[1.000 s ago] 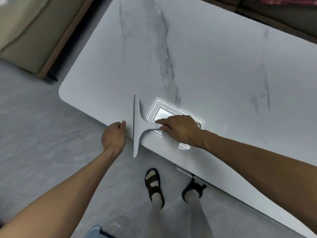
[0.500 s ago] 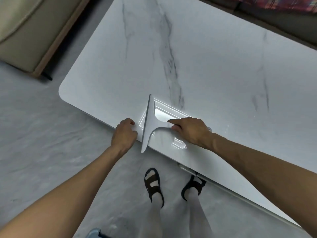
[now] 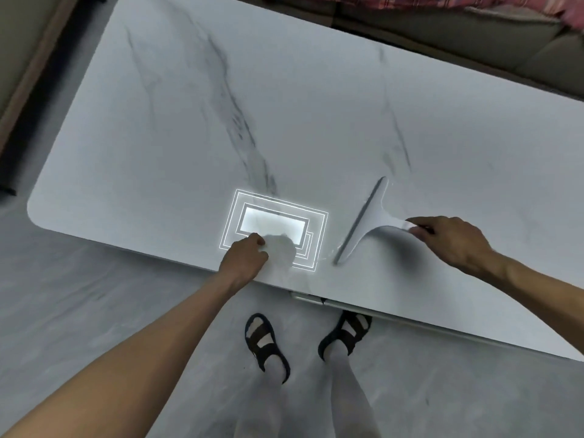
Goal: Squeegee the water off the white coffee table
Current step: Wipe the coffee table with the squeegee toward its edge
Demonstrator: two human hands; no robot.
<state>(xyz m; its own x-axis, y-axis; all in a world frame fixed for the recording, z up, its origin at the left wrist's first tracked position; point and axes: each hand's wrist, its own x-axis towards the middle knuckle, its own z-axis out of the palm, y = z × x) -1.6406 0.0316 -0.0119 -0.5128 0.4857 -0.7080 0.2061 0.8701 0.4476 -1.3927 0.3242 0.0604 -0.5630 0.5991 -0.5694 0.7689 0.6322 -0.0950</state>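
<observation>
half a second ago the squeegee [image 3: 366, 222] sits at the near edge of the coffee table [image 3: 189, 121], its blade end hanging past the rim, close beside the left hand [image 3: 243, 259]. now it lies further to the right, wholly over the table top and well apart from that hand. the left hand was off the edge before and is now over the table, on the bright reflection of a ceiling light [image 3: 275, 224].

the right hand [image 3: 448, 241] pinches the end of the squeegee's handle, with its fingertips curled round it and its knuckles up. the left hand has its fingers curled on a pale wad [image 3: 281, 252] that lies on the table just inside the near edge; whether it is cloth or paper i cannot tell.

the squeegee is on the near right part of the table. its blade runs as a long diagonal, the far end tilted to the right and the near end coming down to the left towards the table's rim. the handle branches from the middle of the blade and points right, into the right hand. below the rim, two feet in dark sandals [image 3: 265, 343] stand on the grey floor [image 3: 94, 311].
</observation>
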